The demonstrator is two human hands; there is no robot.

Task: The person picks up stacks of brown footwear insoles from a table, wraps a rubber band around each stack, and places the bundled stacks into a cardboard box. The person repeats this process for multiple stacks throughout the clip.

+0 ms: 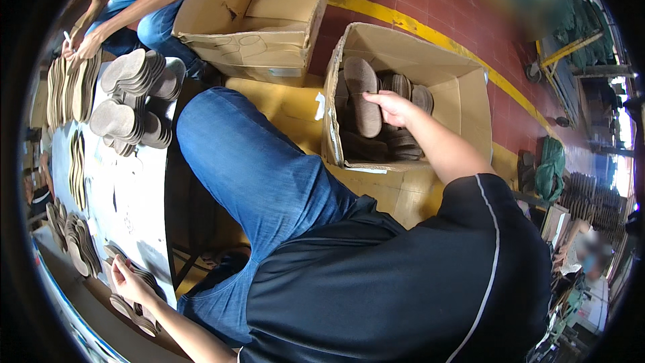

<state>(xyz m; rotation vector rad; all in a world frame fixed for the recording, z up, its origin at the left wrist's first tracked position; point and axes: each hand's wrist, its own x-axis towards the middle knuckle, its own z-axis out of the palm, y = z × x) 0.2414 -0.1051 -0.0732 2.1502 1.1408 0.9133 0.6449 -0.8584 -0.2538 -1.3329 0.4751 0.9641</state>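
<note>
Over an open cardboard box (470,104), my right hand (393,107) grips a brown shoe footbed (362,97) by its edge, thumb on top. Inside that box, more footbeds (402,87) lie in stacks beneath and beside the held one. At the lower left, my left hand (131,284) is beside a stack of footbeds (133,319) at the table's near end. Its thumb and fingers are drawn together, and whatever is between them cannot be made out.
On the white table (138,208) to my left stand several footbed stacks (121,117), some on edge. Across it sits a co-worker (151,0), hands at the far stacks. A second open cardboard box (269,47) stands ahead. Yellow lines (403,20) mark the red floor.
</note>
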